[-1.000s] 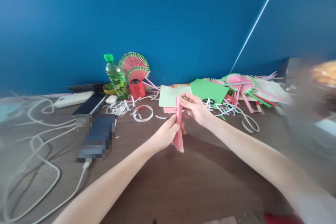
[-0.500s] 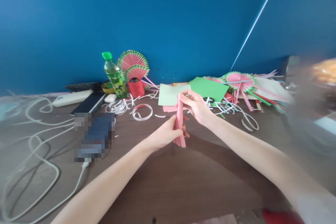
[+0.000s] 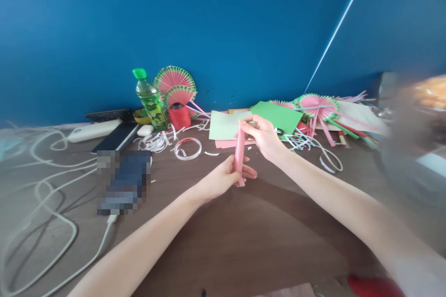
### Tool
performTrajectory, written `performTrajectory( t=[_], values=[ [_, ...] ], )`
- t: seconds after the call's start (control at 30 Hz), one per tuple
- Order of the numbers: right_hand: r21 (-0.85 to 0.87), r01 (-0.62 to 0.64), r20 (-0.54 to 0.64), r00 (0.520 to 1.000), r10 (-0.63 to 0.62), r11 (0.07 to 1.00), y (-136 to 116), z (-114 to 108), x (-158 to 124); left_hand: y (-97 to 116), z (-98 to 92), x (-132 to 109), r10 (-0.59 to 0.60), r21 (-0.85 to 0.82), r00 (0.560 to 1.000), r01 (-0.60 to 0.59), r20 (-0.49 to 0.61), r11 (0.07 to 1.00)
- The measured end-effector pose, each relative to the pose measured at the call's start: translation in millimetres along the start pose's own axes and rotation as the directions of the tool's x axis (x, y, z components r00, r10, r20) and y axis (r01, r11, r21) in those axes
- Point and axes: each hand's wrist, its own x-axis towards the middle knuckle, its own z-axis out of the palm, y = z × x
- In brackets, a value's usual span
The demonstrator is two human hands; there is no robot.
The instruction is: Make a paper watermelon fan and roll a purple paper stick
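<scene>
A narrow bundle of pleated pink paper (image 3: 239,152) stands nearly upright between my hands, above the table. Near its lower end, my left hand (image 3: 223,177) is closed on it, thumb in front and fingers behind. At the top, my right hand (image 3: 262,135) pinches it between thumb and fingers. Behind the hands lie a pale green sheet (image 3: 223,125) over pink paper (image 3: 226,144), and a bright green sheet (image 3: 278,116).
Finished pink-and-green paper fans (image 3: 176,80) lean on the blue wall beside a drink bottle (image 3: 151,104) and red roll (image 3: 180,117). A tape ring (image 3: 188,149) and paper scraps lie in front. White cables (image 3: 52,209) and a blurred-out device (image 3: 125,183) cover the left.
The pleated bundle's flared lower end has been pressed narrower. My left hand's fingers behind it have straightened out a little, and my right hand has risen slightly at the top.
</scene>
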Motion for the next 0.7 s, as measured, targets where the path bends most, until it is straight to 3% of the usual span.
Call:
performTrajectory(
  t=[0.23,0.47,0.7],
  values=[
    [-0.051,0.077,-0.046,0.996,-0.079,0.996,-3.1,-2.9,2.7,-2.1,-2.4,3.2,0.09,0.216,0.988,-0.062,-0.123,0.974],
    [-0.078,0.137,-0.104,0.984,-0.145,0.988,-6.8,-10.2,7.0,-9.9,-2.2,4.8,0.112,0.158,0.991,-0.099,-0.072,0.982],
    [-0.03,0.163,-0.118,0.979,-0.166,0.986,-9.6,-13.2,8.6,-8.3,2.7,4.7,0.159,0.169,0.969,-0.128,-0.191,0.977]
  ],
)
